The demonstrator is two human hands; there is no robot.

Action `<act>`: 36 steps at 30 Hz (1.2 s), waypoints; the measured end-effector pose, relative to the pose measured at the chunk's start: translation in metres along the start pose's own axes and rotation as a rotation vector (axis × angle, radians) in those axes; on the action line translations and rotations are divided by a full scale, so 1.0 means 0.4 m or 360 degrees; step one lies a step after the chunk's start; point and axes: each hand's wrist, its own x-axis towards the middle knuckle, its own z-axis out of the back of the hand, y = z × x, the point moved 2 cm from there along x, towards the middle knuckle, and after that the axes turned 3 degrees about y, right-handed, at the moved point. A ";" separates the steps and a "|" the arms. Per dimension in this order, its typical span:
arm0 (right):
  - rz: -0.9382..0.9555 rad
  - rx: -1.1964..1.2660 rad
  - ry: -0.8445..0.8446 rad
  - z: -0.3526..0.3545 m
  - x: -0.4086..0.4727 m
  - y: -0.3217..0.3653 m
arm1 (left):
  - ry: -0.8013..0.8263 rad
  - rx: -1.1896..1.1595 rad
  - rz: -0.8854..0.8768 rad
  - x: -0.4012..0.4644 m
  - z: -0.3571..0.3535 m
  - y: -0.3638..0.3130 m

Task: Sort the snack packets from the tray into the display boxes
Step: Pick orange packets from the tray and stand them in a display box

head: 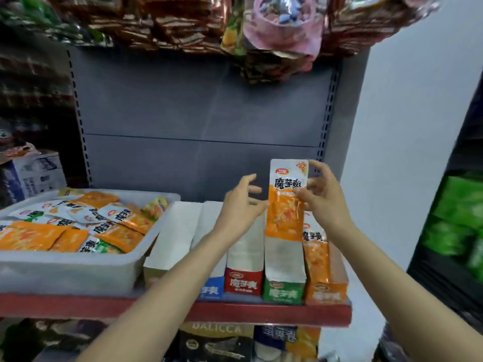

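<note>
Right hand [324, 197] pinches an orange snack packet [286, 202] upright above the green [283, 288] and orange display boxes [325, 292]; left hand [239, 207], fingers spread, touches its edge. Tray [78, 267] of packets at left.

blue display box [209, 290]: front partly behind left forearm | tray [65, 270]: cut by left edge | hanging bags [183, 22]: blurred

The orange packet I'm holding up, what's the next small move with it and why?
Probably lower the orange packet, pinched in your right hand, into the orange display box at the far right. Its colour matches that box, which already holds orange packets, and your left hand is open beside it.
</note>
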 end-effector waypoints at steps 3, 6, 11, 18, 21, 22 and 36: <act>-0.0032 -0.0168 -0.0060 0.085 0.001 -0.035 | 0.0220 0.0364 -0.0067 0.013 -0.081 0.008; -0.0097 -0.0250 -0.0061 0.133 -0.005 -0.063 | 0.0349 0.0737 -0.0067 0.029 -0.125 0.021; -0.0146 -0.0329 -0.0079 0.158 0.004 -0.096 | 0.0442 0.1050 0.0009 0.047 -0.150 0.033; -0.0136 -0.0463 0.0137 0.169 0.006 -0.130 | 0.0459 0.1091 0.0024 0.050 -0.156 0.063; -0.0138 -0.0627 0.0295 0.140 -0.011 -0.163 | 0.0471 0.1121 0.0020 0.050 -0.158 0.073; -0.0136 -0.0672 0.0298 0.132 -0.015 -0.173 | 0.0470 0.1136 0.0023 0.049 -0.159 0.075; -0.0055 -0.1424 0.0345 0.109 -0.045 -0.209 | 0.0453 0.1124 0.0067 0.045 -0.165 0.063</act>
